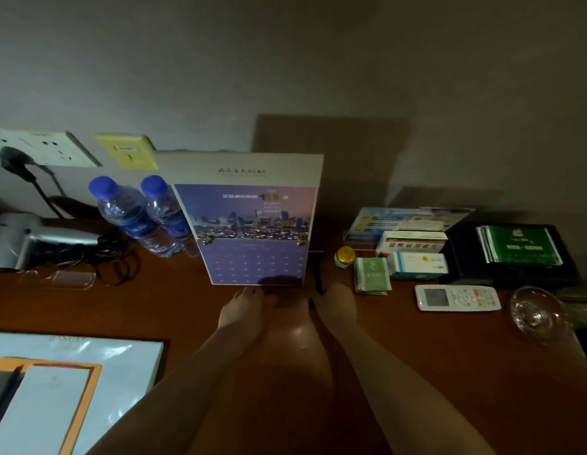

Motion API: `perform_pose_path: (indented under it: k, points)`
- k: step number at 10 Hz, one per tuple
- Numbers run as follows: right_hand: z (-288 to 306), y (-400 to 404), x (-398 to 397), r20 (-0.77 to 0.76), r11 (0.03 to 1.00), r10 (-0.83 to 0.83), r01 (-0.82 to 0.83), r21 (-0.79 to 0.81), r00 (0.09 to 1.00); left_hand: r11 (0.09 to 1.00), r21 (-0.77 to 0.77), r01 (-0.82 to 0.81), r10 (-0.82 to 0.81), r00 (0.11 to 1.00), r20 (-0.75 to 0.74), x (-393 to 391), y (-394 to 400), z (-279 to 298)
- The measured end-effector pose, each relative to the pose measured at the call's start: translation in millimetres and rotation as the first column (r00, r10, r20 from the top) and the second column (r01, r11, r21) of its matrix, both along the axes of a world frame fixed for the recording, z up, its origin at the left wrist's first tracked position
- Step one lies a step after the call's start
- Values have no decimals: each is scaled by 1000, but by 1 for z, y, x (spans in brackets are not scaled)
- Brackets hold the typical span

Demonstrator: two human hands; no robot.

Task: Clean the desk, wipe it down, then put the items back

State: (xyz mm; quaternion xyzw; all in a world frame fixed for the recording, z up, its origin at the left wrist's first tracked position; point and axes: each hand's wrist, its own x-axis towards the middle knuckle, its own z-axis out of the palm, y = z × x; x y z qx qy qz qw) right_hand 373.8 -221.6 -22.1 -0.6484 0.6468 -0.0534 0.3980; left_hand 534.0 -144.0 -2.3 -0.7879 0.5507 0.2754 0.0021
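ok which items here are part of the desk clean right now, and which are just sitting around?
In play:
calendar, at the fingertips of left hand and right hand
desk

Sitting about:
water bottles
hair dryer
medicine boxes
remote
glass

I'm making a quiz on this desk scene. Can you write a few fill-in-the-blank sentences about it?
1. Both bottles have ____ caps.
2. The remote lies to the ____ of the calendar.
3. The small jar has a ____ lid.
4. Both hands reach toward the bottom edge of the ____.

Missing words: blue; right; gold; calendar
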Motion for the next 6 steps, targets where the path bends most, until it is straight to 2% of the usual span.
perform_pose_path:
  k: [2, 4, 6]
  points:
    - [-2, -24, 23, -105, 997, 70, -67, 30, 992, 999, 30, -17, 17, 1000, -3, 13, 1, -11]
    - [-4, -28, 24, -144, 997, 72, -73, -8, 987, 999, 33, -13, 13, 1000, -4, 15, 0, -12]
    - [4, -18, 8, -89, 996, 90, -91, -17, 992, 999, 41, -21, 20, 1000, 6, 14, 9, -8]
